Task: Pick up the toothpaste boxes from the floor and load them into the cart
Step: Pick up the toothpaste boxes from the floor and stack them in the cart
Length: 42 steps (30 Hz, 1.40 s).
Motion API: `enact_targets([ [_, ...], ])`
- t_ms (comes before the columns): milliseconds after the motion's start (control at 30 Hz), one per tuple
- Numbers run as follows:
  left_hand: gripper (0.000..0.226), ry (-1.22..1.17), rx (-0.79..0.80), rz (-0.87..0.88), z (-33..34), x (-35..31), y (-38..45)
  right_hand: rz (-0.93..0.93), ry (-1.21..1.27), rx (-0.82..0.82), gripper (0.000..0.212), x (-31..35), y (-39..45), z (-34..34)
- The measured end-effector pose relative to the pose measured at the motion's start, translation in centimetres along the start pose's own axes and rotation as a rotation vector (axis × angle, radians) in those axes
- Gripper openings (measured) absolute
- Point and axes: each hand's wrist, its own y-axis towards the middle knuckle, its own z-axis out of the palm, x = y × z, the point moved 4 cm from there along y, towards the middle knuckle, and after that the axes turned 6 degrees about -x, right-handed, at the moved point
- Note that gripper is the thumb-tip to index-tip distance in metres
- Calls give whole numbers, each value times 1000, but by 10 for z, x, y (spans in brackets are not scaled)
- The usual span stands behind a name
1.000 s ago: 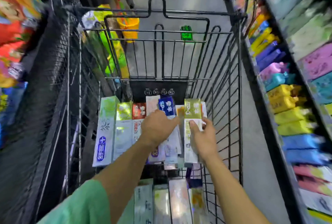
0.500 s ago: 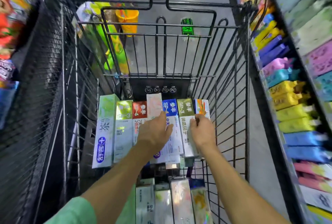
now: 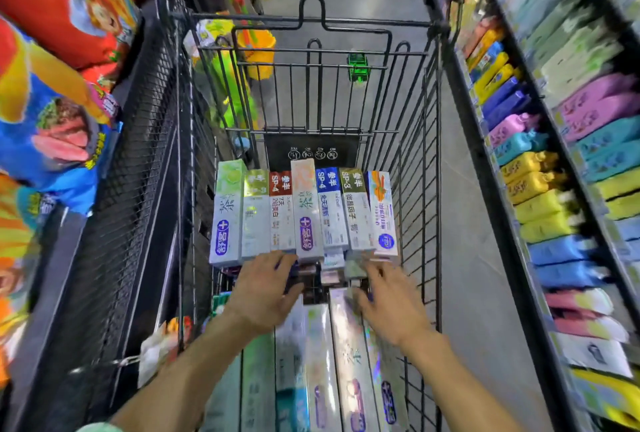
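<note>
Left hand (image 3: 266,289): reaches forward into the wire cart (image 3: 420,189), palm down, fingers loosely spread and holding nothing; fingertips sit just at the near ends of the far row of toothpaste boxes (image 3: 304,213). Forearm enters from the lower left.

Right hand (image 3: 389,296): reaches in beside it from the lower right, palm down, fingers relaxed and apart, blurred by motion; grips nothing. Its fingertips lie near the right-hand boxes' near ends; whether they touch cannot be told.

Far row of toothpaste boxes: seven cartons lying flat side by side on the cart floor, long axes running away from the person toward the cart's front panel, printed faces up. From left: pale green box (image 3: 227,213), gold-topped box (image 3: 255,213), red-topped box (image 3: 281,211), peach-topped box (image 3: 305,209), blue-topped box (image 3: 330,208), olive-topped box (image 3: 355,208), orange-and-white box (image 3: 381,213).

Near row of boxes (image 3: 322,362): more cartons under the forearms, same lengthwise orientation, partly hidden.

Surroundings: shelf of coloured bottles and packs (image 3: 540,189) along the right; bright snack bags (image 3: 59,85) along the left.
</note>
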Motion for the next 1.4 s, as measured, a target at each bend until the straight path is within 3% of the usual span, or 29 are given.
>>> enact_targets([
  [267,59,115,-6,-11,26,-36,-147,-33,-159,114,72,13,-150,37],
  [367,61,170,-8,-17,41,-49,-198,-31,-181,138,69,20,-197,49],
  [467,69,218,27,-136,61,-47,-241,4,-166,96,69,23,-234,58],
  [533,69,209,13,-206,68,-43,-257,14,-165,59,63,23,-250,67],
  [667,71,219,-43,-148,67,-51,-272,16,-217,-21,52,24,-269,81],
  [867,62,191,-169,-96,72,-55,-301,18,-232,-124,60,28,-284,89],
  [1067,48,207,-330,-26,81,-62,-328,56,-251,-171,55,31,-315,98],
  [1200,48,198,-303,-30,87,-67,-349,103,-239,-149,76,34,-341,103],
  [1400,50,216,-261,-38,98,-76,-390,174,-218,-190,71,38,-392,122],
])
